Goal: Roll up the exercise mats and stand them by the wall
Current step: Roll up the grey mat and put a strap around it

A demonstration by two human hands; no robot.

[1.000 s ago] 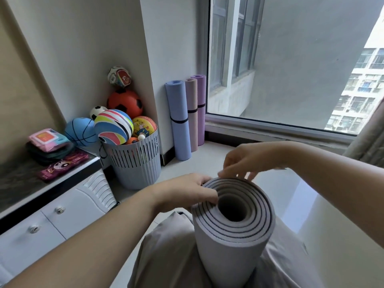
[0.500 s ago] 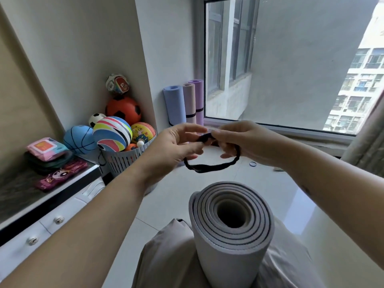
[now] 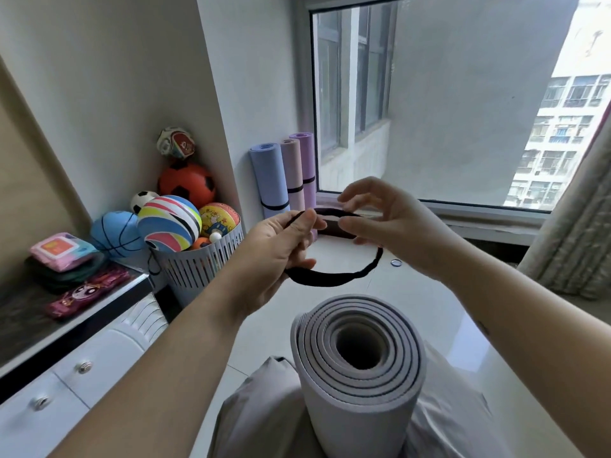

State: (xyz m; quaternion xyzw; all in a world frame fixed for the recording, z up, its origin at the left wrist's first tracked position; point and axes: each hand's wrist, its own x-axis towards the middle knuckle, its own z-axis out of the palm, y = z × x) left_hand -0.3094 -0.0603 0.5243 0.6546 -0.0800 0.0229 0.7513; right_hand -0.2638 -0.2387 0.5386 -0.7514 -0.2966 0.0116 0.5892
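A rolled grey mat (image 3: 360, 381) stands upright between my knees, its spiral end facing me. Above it I stretch a black elastic band (image 3: 334, 279) into a loop. My left hand (image 3: 281, 249) pinches the band's left side between thumb and fingers. My right hand (image 3: 386, 223) holds the right side, fingers hooked through the loop. Three rolled mats stand against the wall by the window: a blue mat (image 3: 267, 180), a pink mat (image 3: 292, 173) and a purple mat (image 3: 306, 166), each with a black band round it.
A slotted basket (image 3: 195, 266) full of balls stands left of the mats by the wall corner. A white drawer cabinet (image 3: 66, 368) with a dark top runs along the left. A curtain (image 3: 575, 233) hangs at the right. A small round object (image 3: 395, 263) lies on the floor.
My hands left the top of the grey roll, rose above it with the black band, and have now pulled the loop wider apart.
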